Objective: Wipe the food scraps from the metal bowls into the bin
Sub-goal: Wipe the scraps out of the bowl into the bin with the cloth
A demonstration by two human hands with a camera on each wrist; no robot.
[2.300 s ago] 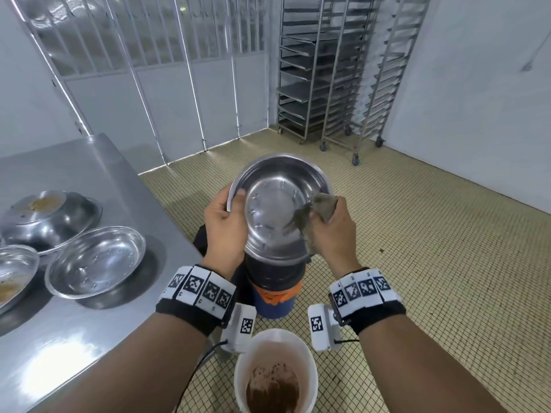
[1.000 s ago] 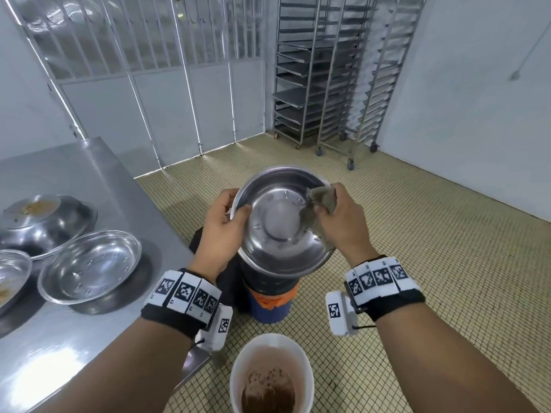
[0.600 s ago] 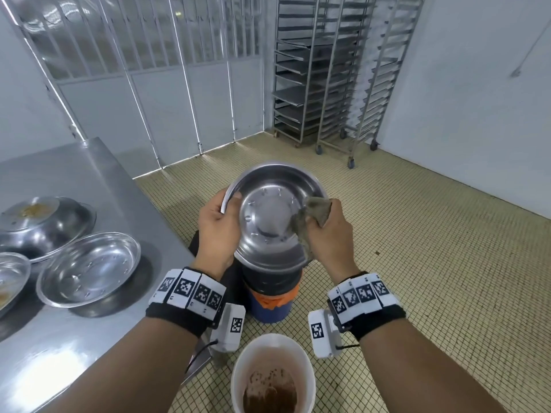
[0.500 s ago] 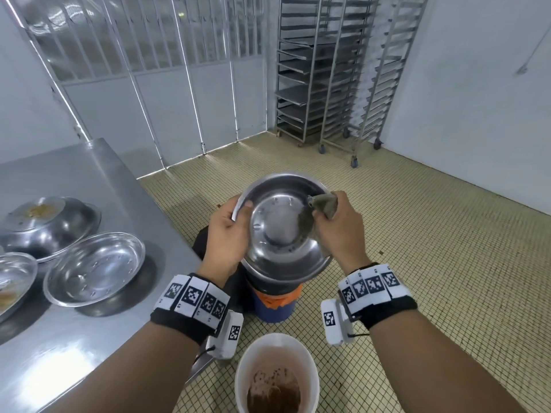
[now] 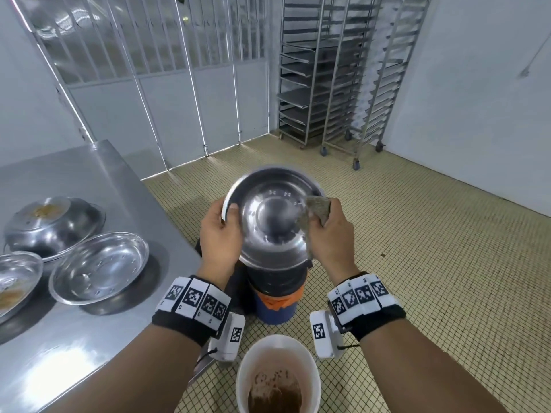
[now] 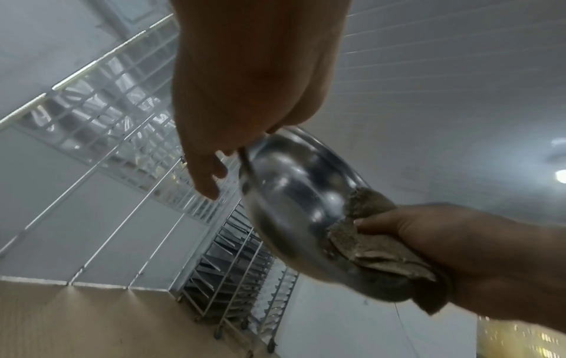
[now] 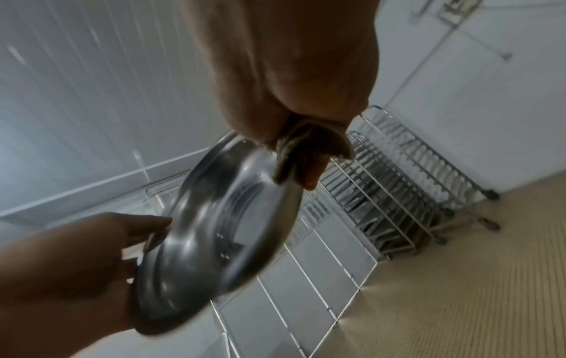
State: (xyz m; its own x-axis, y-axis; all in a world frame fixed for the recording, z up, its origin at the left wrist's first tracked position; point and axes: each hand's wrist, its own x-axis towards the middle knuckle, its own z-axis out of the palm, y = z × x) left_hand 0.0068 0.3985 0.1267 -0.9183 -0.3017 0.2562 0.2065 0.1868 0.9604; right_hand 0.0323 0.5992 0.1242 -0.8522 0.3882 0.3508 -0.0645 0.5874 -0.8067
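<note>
The bin (image 5: pixel 275 286) is mostly hidden beneath the tilted metal bowl (image 5: pixel 269 222), gripped at its rim by the left hand (image 5: pixel 220 236). A cloth (image 5: pixel 317 208) (clutched by the right hand (image 5: pixel 326 236)) is pressed inside; the bowl's underside is shown only in the blurred wrist views.

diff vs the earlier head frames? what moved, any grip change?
The cloth in the right hand has worked back and forth along the right inner wall of the held bowl, now near the upper right rim. The bowl's tilt rocked slightly with each stroke. No grip change: left hand holds the left rim as before, above the black-lined bin. Bowls on the steel table and the white bucket stayed put.
</note>
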